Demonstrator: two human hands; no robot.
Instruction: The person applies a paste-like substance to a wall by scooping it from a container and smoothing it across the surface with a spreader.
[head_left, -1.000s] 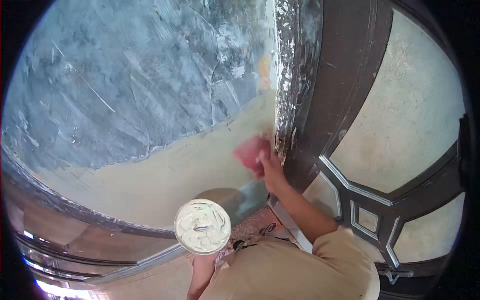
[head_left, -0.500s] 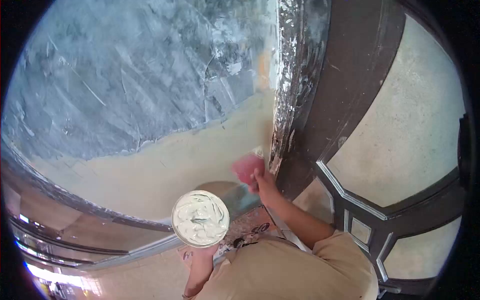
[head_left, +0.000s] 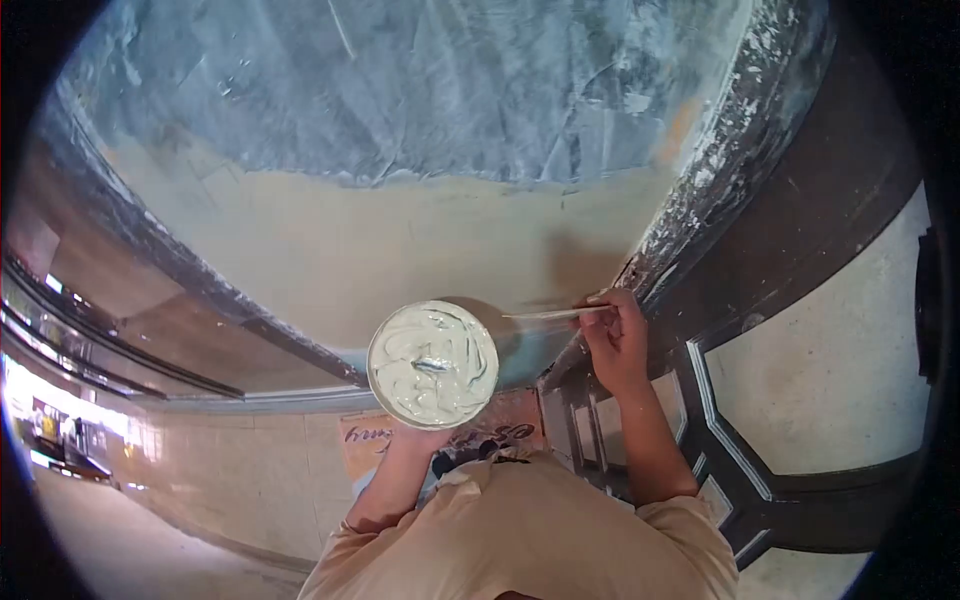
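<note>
Beside the putty bowl [head_left: 433, 363], the scraper [head_left: 552, 315] now lies edge-on.

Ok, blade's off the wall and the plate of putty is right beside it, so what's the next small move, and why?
Probably dip the blade into the putty. The right hand holds the putty knife edge-on, clear of the wall, its tip just short of the round plate that the left hand holds up, still thick with pale putty. Above the cream band, the blue-grey surface remains uncoated.
</note>
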